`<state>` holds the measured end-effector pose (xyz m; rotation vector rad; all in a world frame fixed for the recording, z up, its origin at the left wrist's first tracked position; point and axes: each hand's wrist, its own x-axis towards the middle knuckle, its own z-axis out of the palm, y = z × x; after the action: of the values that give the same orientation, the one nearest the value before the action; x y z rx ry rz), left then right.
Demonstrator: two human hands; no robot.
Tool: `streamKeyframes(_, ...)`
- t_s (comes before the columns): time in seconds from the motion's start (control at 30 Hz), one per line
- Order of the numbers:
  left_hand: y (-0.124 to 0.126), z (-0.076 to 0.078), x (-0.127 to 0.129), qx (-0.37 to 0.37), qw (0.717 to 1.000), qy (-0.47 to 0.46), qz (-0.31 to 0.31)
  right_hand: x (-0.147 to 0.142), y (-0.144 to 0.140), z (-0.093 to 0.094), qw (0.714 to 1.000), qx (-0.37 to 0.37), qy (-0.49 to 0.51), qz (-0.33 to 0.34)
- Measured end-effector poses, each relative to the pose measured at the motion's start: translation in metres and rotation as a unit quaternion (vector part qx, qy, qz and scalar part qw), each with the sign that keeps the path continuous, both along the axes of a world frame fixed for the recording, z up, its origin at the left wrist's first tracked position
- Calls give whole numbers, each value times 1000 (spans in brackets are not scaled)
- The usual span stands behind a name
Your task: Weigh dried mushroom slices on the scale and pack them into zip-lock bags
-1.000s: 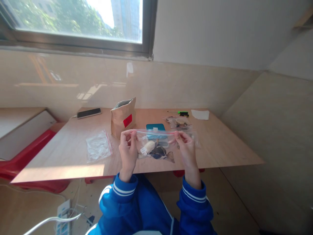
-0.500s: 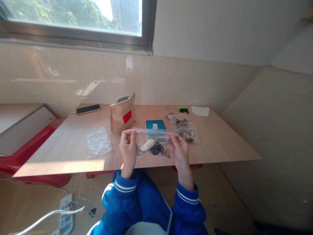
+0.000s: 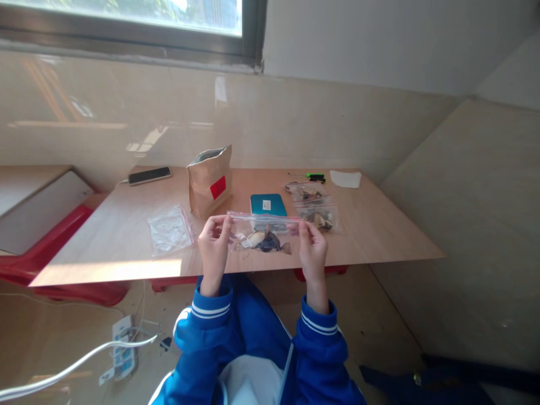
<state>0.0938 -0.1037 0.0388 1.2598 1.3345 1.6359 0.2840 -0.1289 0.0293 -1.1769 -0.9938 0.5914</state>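
Note:
Between my two hands hangs a clear zip-lock bag (image 3: 265, 242), with pale and dark dried pieces lying along its bottom. My left hand (image 3: 214, 242) pinches the top left corner. The top right corner is pinched in my right hand (image 3: 311, 243). Just behind the bag, a teal box-like scale (image 3: 268, 203) with a white label lies on the table, partly hidden. Two filled zip-lock bags (image 3: 319, 218) lie beyond my right hand. A brown paper pouch (image 3: 208, 185) with a red label stands open at the top, behind my left hand.
A stack of clear plastic bags (image 3: 170, 230) lies at left on the wooden table (image 3: 379, 230). Farther back are a phone (image 3: 149, 175) on a cable, a green-and-black screwdriver (image 3: 315, 177) and a white paper (image 3: 345, 179). A red stool (image 3: 63, 247) and a power strip (image 3: 123, 349) are lower left.
My hands have spread slightly apart, drawing the bag's top edge tauter. The view has tilted down a little. Both hands keep their pinch on the bag.

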Motion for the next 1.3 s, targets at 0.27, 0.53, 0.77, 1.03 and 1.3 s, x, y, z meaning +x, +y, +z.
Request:
streamKeyframes(0.27,-15,3,-8,11,1000,10,3,-15,-8,5,996,59,-6,-59)
streamKeyframes(0.53,-29,10,3,51,998,-26,40,-21,-13,7,994,71,13,-81)
streamKeyframes(0.77,-36,8,24,56,997,-57,-5,-18,-10,1,989,83,122,7)
streamKeyframes(1.03,-39,2,15,58,993,-105,11,-19,-10,-2,956,-44,249,147)
streamKeyframes(1.3,-43,1,14,69,990,-121,11,-19,-16,0,975,7,197,101)
